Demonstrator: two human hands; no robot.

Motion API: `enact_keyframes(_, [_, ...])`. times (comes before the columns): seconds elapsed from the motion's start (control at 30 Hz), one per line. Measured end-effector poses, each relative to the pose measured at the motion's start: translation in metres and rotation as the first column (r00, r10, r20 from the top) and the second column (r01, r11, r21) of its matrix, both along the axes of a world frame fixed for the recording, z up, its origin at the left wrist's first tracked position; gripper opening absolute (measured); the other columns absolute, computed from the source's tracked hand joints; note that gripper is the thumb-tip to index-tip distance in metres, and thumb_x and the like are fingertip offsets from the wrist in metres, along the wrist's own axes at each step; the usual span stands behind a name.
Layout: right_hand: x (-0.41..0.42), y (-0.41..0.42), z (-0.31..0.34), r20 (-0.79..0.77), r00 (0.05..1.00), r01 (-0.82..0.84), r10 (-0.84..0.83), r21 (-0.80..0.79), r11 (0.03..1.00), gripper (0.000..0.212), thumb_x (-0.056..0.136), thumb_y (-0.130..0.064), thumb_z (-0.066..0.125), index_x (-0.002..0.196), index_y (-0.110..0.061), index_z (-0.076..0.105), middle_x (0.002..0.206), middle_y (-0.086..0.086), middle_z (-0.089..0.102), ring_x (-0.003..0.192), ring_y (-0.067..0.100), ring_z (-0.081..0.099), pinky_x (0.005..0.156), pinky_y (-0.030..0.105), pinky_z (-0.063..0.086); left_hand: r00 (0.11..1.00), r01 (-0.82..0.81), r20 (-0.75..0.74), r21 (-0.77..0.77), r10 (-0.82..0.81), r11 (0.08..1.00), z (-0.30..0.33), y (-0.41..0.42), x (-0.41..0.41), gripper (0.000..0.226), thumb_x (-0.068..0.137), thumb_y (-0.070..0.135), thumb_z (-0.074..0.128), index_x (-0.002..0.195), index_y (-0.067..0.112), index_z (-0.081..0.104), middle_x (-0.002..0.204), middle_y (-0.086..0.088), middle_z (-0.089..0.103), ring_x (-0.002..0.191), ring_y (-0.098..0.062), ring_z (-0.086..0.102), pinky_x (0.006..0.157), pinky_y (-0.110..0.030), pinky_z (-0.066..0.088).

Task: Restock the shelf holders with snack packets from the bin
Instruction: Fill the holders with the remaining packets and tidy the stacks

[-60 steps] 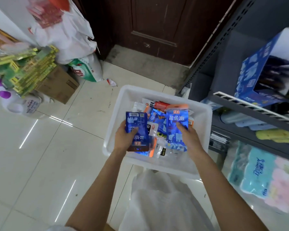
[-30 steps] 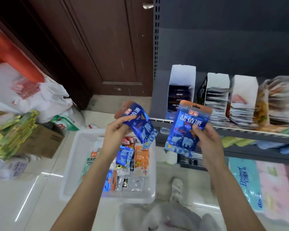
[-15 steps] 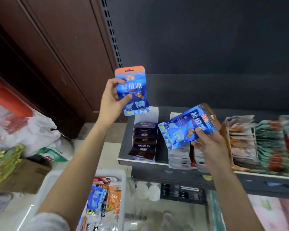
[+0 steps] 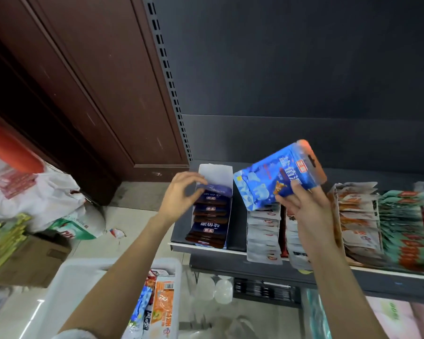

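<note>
A dark metal shelf (image 4: 230, 248) carries rows of snack packets in upright holders. Below it, a white plastic bin (image 4: 66, 277) on the floor holds more packets. The right hand (image 4: 308, 211) grips a blue snack packet (image 4: 274, 177), tilted above the grey packet rows. The left hand (image 4: 179, 196) pinches what seems a blurred blue packet (image 4: 215, 189) at the back of the white card holder (image 4: 217, 174).

We see the left hand (image 4: 179, 199) pinching a packet (image 4: 214, 190) into the holder (image 4: 212, 206); at three o'clock, the right hand (image 4: 308, 209) grips a blue packet (image 4: 277, 176).
</note>
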State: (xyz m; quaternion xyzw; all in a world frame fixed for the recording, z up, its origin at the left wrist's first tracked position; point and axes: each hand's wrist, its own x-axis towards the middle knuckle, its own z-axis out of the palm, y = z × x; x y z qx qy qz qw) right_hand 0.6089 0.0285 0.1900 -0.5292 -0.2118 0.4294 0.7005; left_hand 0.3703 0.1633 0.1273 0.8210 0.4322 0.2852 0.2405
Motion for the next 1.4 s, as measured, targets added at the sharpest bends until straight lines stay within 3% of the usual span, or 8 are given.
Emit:
enact_keyframes(0.2, [-0.029,0.069,0.004,0.403,0.891,-0.234,0.209,0.015,0.972,0.01,0.094,-0.012,0.055,0.091,-0.021,0.059,0.095,-0.002,0.068,0.085,0.008,0.069,0.072,0.019,0.054,0.977,0.021,-0.213,0.176,0.017,0.984,-0.003,-0.005,-0.008,0.017,0.082,0.01,0.072,0.095,0.02,0.073,0.095,0.001,0.068,0.087,-0.02,0.06,0.07,-0.025,0.042])
enact_keyframes(0.33, [-0.044,0.103,-0.029,0.836,0.43,-0.331,0.341,-0.206,0.921,0.015,0.095,-0.017,0.054,0.106,-0.012,0.063,0.096,0.003,0.07,0.089,0.014,0.066,0.071,0.028,0.055,0.982,-0.017,-0.182,0.144,0.043,0.989,-0.005,-0.012,-0.009,0.016,0.087,0.018,0.067,0.102,0.018,0.071,0.101,-0.001,0.067,0.092,-0.019,0.064,0.069,-0.03,0.052])
enact_keyframes(0.53, [-0.054,0.104,-0.058,0.937,0.038,-0.161,0.346,-0.336,0.928,0.032,0.088,-0.003,0.055,0.119,-0.007,0.065,0.129,0.01,0.055,0.119,0.028,0.045,0.102,0.037,0.042,0.981,-0.168,-0.074,0.121,0.178,0.978,0.002,-0.031,-0.022,0.016,0.089,0.023,0.064,0.103,0.019,0.071,0.102,0.002,0.068,0.094,-0.016,0.063,0.074,-0.022,0.044])
enact_keyframes(0.67, [-0.079,0.068,-0.034,0.975,0.159,-0.153,0.158,-0.133,0.979,0.057,0.073,0.019,0.048,0.124,-0.004,0.058,0.13,0.015,0.048,0.119,0.03,0.043,0.102,0.023,0.032,0.932,-0.348,0.131,0.068,0.338,0.935,0.007,-0.061,-0.059,0.026,0.088,0.032,0.053,0.1,0.016,0.069,0.099,0.006,0.069,0.092,-0.008,0.061,0.081,-0.02,0.045])
enact_keyframes(0.77, [-0.129,0.029,-0.03,0.983,0.164,-0.361,0.088,-0.023,0.932,0.045,0.075,0.006,0.036,0.107,-0.003,0.065,0.114,0.012,0.058,0.108,0.024,0.049,0.099,0.023,0.035,0.83,-0.531,0.244,0.071,0.501,0.845,-0.004,-0.106,-0.104,0.024,0.091,0.028,0.049,0.094,0.011,0.066,0.092,0.008,0.067,0.085,-0.001,0.057,0.077,-0.011,0.041])
enact_keyframes(0.97, [-0.234,-0.027,-0.102,0.795,-0.07,-0.628,0.603,-0.505,0.592,0.028,0.093,-0.009,0.046,0.11,-0.017,0.067,0.111,-0.002,0.067,0.092,0.017,0.063,0.079,0.035,0.053,0.74,-0.669,-0.01,-0.121,0.673,0.734,-0.08,-0.181,-0.212,0.024,0.085,0.034,0.047,0.089,0.017,0.064,0.087,0.011,0.064,0.08,-0.012,0.058,0.072,-0.027,0.043])
enact_keyframes(1.1, [-0.282,-0.041,-0.173,0.529,-0.283,-0.458,0.8,-0.807,0.372,0.037,0.092,-0.008,0.048,0.128,-0.012,0.053,0.128,0.007,0.055,0.116,0.024,0.053,0.091,0.038,0.049,0.789,-0.607,-0.378,-0.351,0.485,0.713,-0.133,-0.195,-0.259,0.048,0.078,0.037,0.05,0.118,0.012,0.062,0.115,-0.007,0.062,0.106,-0.029,0.056,0.085,-0.031,0.043])
enact_keyframes(1.4, [-0.336,-0.062,-0.272,0.427,-0.139,-0.112,0.894,-0.903,0.414,0.104,0.076,-0.045,0.072,0.147,-0.004,0.009,0.153,0.021,0.012,0.144,0.038,0.007,0.119,0.044,0.005,0.759,-0.223,-0.644,-0.394,-0.095,0.892,-0.202,-0.157,-0.266,0.09,0.082,0.053,0.061,0.152,0.025,0.012,0.16,0.0,0.001,0.147,-0.022,-0.001,0.119,-0.044,0.004])
